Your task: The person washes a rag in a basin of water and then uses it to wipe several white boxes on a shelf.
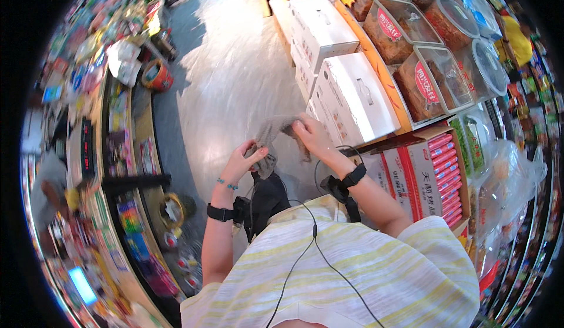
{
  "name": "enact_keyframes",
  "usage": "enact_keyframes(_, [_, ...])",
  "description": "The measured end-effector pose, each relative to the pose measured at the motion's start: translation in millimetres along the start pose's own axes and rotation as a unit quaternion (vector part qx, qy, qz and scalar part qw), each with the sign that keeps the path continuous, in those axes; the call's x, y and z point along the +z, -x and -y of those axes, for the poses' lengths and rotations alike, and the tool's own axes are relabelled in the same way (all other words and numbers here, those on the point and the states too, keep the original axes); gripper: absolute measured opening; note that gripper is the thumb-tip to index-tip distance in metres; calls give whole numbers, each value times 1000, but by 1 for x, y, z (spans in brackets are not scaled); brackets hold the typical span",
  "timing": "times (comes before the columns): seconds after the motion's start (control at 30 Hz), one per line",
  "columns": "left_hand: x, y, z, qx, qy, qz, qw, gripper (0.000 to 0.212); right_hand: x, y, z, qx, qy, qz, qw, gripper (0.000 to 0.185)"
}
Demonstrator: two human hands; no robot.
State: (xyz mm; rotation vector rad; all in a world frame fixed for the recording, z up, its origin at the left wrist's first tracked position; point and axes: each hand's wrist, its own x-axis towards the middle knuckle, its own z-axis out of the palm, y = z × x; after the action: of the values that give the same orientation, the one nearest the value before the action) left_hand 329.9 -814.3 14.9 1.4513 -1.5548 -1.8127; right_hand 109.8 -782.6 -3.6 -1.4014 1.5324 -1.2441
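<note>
A thin grey-brown cloth (274,130) stretches between my two hands above the floor. My left hand (241,159) grips its bunched lower part, thumb on top. My right hand (312,137) pinches the other end, and a darker brown flap hangs beneath those fingers. Both wrists wear black straps, and a turquoise beaded bracelet circles the left wrist. Near my right hand stand white cartons (352,99) with carry handles. Parts of the cloth inside my fists are hidden.
Clear bins (429,85) of brown food sit beyond the cartons. An open carton (412,182) of red-wrapped sticks is by my right arm. A shelved counter (108,187) runs along the left, with a person (46,196) behind it. A round basket (174,211) stands beside it; black cables (314,231) hang before me.
</note>
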Motion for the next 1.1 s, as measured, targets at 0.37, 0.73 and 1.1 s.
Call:
enact_keyframes(0.37, [-77, -260, -127, 131, -244, 223, 934, 33, -85, -108, -18, 5, 355, -285, 891, 17])
enact_keyframes(0.73, [10, -353, -266, 240, -224, 340, 882, 35, -105, -178, -50, 132, 320, -343, 874, 21])
enact_keyframes(1.1, [55, -402, -307, -26, -38, 659, 750, 45, -49, -253, 18, 226, -159, -466, 841, 33])
